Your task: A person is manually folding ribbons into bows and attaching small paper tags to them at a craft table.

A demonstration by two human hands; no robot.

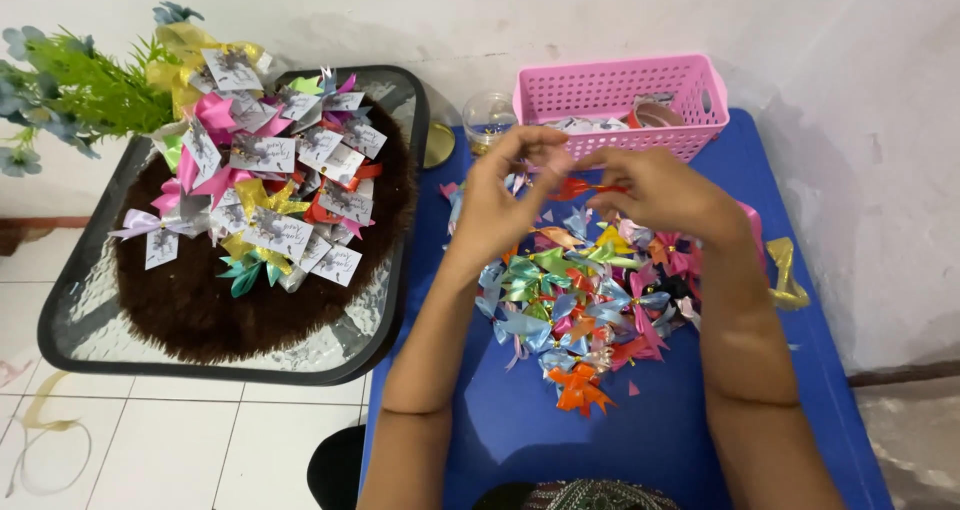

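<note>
Hands: both raised over the far half of the blue table (520, 430), fingertips nearly meeting.
Left hand (500, 195): fingers bent, thumb and fingertips pinched on the left end of a red ribbon (585, 186).
Right hand (660, 192): fingers curled, pinched on the ribbon's right end; back of hand faces the camera.
Red ribbon: short strip or small bow, held between the two hands in the air, above the bow pile and just in front of the basket. Exact shape too small to tell.
Bow pile (580, 290): loose heap of small shiny bows, blue, green, pink, red, yellow, at the middle of the table, directly under the hands. An orange bow (580, 388) lies at its near edge.
Basket (620, 95): pink plastic, perforated walls, at the far edge of the table, just beyond the hands; a tape roll (655, 116) and pale scraps inside.
Cup (488, 120): clear plastic, at the far left corner of the table, beside the basket.
Gold ribbon (785, 270): looped strip at the right edge of the table.
Tray (90, 310): black-rimmed glass, left of the table, well apart from the hands, carrying a round brown mat (190, 310).
Tagged bows (270, 180): heap of bows with small white cards, on the far part of the mat.
Plant (75, 90): green with blue flowers, at the tray's far left corner.
Floor (180, 440): white tiles, a thin pale ribbon (40, 440) lying loose at left.
</note>
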